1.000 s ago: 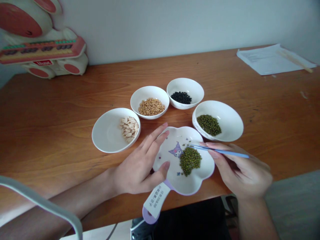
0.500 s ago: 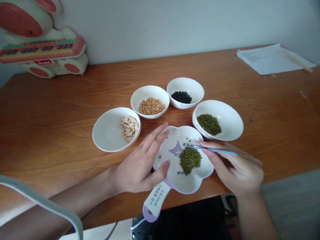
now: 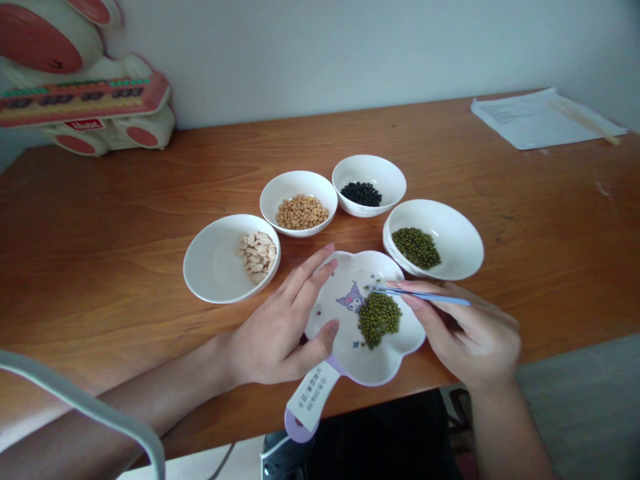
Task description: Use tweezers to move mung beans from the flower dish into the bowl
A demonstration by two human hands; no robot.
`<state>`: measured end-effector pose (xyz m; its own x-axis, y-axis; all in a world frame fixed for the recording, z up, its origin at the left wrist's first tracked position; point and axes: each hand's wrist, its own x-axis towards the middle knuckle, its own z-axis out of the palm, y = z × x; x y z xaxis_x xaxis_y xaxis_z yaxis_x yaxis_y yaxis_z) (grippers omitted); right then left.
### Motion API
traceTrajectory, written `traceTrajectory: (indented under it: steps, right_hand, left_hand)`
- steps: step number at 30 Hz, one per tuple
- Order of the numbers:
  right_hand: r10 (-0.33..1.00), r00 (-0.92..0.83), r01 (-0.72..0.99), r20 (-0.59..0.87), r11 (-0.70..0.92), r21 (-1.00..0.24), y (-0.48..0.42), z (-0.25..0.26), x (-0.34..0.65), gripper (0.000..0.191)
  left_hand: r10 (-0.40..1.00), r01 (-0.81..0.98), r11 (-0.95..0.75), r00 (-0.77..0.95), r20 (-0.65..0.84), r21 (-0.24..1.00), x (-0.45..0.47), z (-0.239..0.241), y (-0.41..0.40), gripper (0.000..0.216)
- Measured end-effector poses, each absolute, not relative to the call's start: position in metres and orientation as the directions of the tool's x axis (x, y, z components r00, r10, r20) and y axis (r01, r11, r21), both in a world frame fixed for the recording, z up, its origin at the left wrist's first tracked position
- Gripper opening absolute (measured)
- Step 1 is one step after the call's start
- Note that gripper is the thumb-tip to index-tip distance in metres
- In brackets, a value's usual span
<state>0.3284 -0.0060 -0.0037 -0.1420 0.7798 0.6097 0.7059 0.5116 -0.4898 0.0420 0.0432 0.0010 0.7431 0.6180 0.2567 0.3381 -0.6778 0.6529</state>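
At the near edge of the table, a labelled lavender handle is slanting toward the person from a flower-shaped dish. The left hand is lying along the dish's left side with thumb and fingers spread, gripping no tool; how firmly it is pressing, I cannot tell. The right hand is pinching blue tweezers between thumb and fingers. Whether their tips are holding a bean is too small to tell.

A heap of green beans is sitting in the dish between the two hands. A few loose beans are lying just beyond it, to the left of the right hand's fingertips — the right hand being the nearer to them. The tweezers' long axis is running sideways, tips leftward, right beside those strays.

Farther off, the right bowl is standing just past the dish, holding more green beans. Pale seeds are filling one side of the left bowl; behind, yellow beans and black beans are occupying two more bowls.
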Motion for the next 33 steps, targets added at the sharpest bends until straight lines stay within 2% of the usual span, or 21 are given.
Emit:
traceTrajectory:
  steps: [23,28,30,33]
  right_hand:
    - [0.784,-0.106,0.723,0.612,0.483,-0.494,-0.007,-0.006,0.328,0.030]
    - [0.754,-0.101,0.723,0.649,0.504,-0.473,-0.012,-0.005,0.329,0.037]
    - [0.708,-0.030,0.729,0.706,0.498,-0.469,-0.014,-0.008,0.331,0.041]
    - [0.522,0.249,0.744,0.816,0.436,-0.506,-0.014,-0.015,0.333,0.033]
  left_hand:
    - [0.614,0.341,-0.684,0.746,0.257,0.645,0.041,0.001,0.043,0.074]
    - [0.618,0.342,-0.683,0.742,0.260,0.645,0.041,0.001,0.043,0.075]
    - [0.619,0.345,-0.680,0.743,0.255,0.647,0.042,0.002,0.043,0.076]
    - [0.624,0.357,-0.674,0.744,0.239,0.647,0.043,0.003,0.042,0.075]
